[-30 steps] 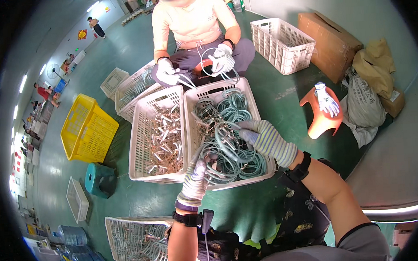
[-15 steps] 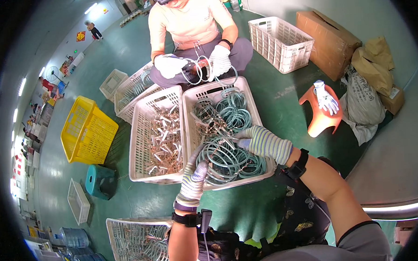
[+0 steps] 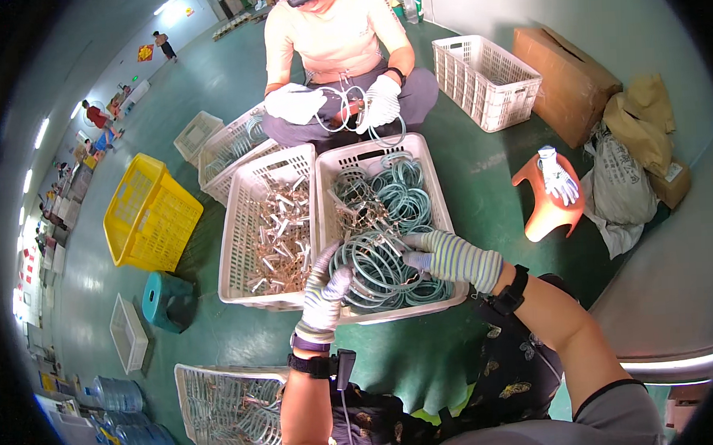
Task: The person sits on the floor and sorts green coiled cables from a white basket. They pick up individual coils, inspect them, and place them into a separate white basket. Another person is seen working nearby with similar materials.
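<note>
Both hands' fingers [image 3: 339, 277] grip coiled tube bundle [image 3: 378, 269].

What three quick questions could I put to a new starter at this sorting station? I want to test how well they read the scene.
1. True or false: the left hand and right hand both wear knit gloves and both touch the coiled greenish cable loops.
2. Which crate holds the metal clips? A) the yellow crate B) the white crate left of the cable crate C) the white crate by the cardboard box
3. What lies on the orange stool?

Key
1. True.
2. B.
3. A glove.
</note>
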Action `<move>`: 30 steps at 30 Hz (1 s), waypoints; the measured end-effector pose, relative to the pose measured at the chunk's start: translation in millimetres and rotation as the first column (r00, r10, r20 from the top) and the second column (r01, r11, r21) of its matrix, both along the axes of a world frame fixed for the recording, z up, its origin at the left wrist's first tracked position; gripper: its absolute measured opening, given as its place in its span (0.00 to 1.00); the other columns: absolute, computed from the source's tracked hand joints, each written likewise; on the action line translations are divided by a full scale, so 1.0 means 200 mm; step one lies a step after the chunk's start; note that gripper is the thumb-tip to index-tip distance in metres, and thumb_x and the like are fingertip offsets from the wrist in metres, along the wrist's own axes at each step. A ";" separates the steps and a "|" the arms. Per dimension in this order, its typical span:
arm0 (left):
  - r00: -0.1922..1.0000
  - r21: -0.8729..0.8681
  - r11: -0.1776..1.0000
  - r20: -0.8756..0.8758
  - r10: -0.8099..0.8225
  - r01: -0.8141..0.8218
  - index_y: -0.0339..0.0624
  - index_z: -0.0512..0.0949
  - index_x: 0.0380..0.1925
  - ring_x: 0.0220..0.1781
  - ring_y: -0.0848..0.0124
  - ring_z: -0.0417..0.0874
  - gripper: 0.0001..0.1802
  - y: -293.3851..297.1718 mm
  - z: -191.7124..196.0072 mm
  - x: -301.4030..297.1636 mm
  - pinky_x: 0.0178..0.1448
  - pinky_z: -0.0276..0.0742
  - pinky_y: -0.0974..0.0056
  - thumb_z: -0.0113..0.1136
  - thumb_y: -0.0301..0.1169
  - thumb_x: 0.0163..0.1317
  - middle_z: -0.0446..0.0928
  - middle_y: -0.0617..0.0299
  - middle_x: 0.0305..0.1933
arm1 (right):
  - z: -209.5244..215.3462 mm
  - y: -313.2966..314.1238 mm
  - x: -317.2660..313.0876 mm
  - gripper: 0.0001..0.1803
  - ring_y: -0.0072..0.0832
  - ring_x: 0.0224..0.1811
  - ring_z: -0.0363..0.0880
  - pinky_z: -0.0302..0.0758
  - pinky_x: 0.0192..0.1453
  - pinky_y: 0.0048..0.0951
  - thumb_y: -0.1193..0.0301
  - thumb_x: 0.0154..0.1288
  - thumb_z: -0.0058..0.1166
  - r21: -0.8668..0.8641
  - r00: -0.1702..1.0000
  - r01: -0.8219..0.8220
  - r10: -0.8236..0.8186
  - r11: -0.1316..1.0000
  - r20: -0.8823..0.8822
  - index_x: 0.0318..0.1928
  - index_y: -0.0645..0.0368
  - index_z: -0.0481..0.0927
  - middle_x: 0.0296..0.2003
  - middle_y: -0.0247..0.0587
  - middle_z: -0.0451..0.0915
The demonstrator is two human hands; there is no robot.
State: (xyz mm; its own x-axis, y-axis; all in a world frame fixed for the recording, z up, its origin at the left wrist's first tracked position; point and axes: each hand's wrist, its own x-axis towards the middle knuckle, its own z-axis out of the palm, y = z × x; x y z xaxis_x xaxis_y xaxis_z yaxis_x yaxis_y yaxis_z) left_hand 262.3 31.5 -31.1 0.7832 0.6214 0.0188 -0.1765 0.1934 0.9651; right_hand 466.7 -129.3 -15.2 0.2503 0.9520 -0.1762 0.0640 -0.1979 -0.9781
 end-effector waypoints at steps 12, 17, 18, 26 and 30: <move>0.992 -0.292 0.949 -0.007 -0.129 0.121 0.44 0.68 0.65 0.42 0.69 0.82 0.46 -0.04 -0.06 0.04 0.43 0.86 0.57 0.68 0.61 0.54 0.80 0.62 0.43 | 0.00 0.01 -0.03 0.18 0.16 0.26 0.74 0.76 0.30 0.22 0.70 0.72 0.52 -0.061 0.998 0.062 -0.063 0.996 -0.017 0.60 0.59 0.78 0.32 0.30 0.80; 0.978 -0.370 0.905 0.055 -0.203 0.209 0.42 0.62 0.70 0.56 0.66 0.79 0.45 -0.05 -0.08 0.02 0.55 0.83 0.58 0.68 0.54 0.59 0.75 0.60 0.59 | -0.13 0.04 -0.03 0.17 0.19 0.29 0.77 0.78 0.34 0.25 0.68 0.71 0.55 0.155 0.989 0.121 -0.133 0.981 0.071 0.57 0.61 0.79 0.32 0.34 0.82; 0.976 -0.372 0.904 0.041 -0.213 0.213 0.43 0.64 0.69 0.54 0.67 0.80 0.45 -0.05 -0.07 0.01 0.53 0.84 0.56 0.67 0.56 0.59 0.77 0.60 0.56 | -0.12 0.06 -0.03 0.17 0.20 0.30 0.78 0.78 0.35 0.25 0.68 0.71 0.55 0.241 0.979 0.159 -0.185 0.957 0.090 0.56 0.62 0.79 0.32 0.35 0.82; 0.969 -0.403 0.881 0.096 -0.226 0.246 0.44 0.65 0.67 0.51 0.68 0.81 0.45 0.00 -0.09 0.02 0.52 0.84 0.58 0.68 0.57 0.58 0.79 0.60 0.51 | -0.06 0.09 0.03 0.18 0.20 0.35 0.78 0.77 0.39 0.23 0.65 0.71 0.55 0.078 0.973 0.159 -0.170 0.984 0.158 0.56 0.62 0.79 0.40 0.35 0.83; 1.000 -0.066 0.998 0.022 -0.009 0.011 0.44 0.62 0.70 0.57 0.65 0.79 0.50 -0.02 -0.09 0.03 0.59 0.80 0.58 0.66 0.62 0.56 0.75 0.58 0.60 | 0.00 0.07 0.13 0.20 0.19 0.31 0.76 0.76 0.38 0.22 0.65 0.71 0.55 0.130 0.937 0.344 -0.348 0.930 0.013 0.56 0.66 0.77 0.39 0.34 0.80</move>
State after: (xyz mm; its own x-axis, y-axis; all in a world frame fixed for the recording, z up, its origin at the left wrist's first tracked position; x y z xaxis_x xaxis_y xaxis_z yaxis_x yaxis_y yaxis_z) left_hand 268.3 26.6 -48.7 0.7892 0.6141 -0.0050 -0.1953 0.2588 0.9460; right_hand 492.2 -114.4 -15.2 0.5719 0.8189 -0.0473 0.0482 -0.0911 -0.9947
